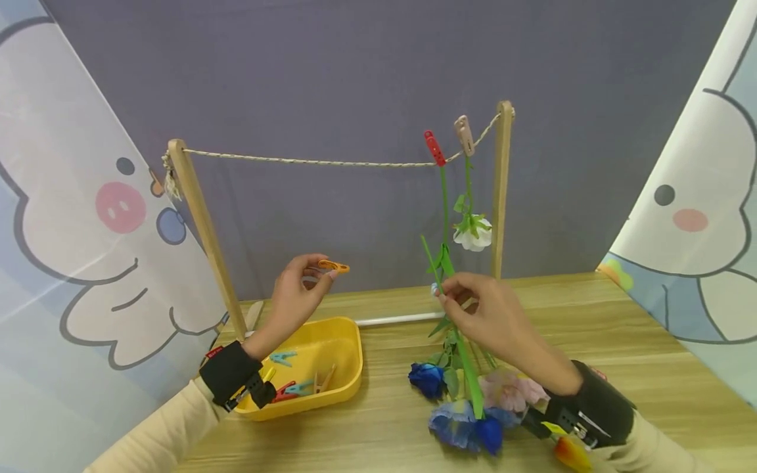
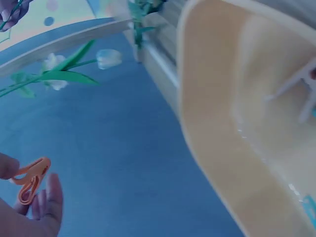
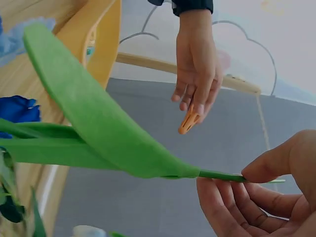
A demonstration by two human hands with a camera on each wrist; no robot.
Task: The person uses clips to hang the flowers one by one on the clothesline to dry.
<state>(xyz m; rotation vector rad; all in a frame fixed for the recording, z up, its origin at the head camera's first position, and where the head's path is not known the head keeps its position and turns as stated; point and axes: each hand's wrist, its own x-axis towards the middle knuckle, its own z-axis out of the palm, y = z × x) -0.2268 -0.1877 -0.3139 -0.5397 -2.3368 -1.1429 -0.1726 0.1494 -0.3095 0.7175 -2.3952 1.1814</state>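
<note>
My left hand pinches an orange clothespin between thumb and fingers, raised above the yellow basket. In the right wrist view the same clothespin points downward from the fingers. My right hand pinches a green flower stem near its end, with a long leaf below the grip. The bloom of this flower cannot be told apart from those behind. Close by hangs a pale tulip, its stem clipped to the rope by a red clothespin.
A white flower hangs from a pink clothespin beside the right wooden post. Several clothespins lie in the basket. Blue flowers and a pink flower lie on the table. The left post stands behind the basket.
</note>
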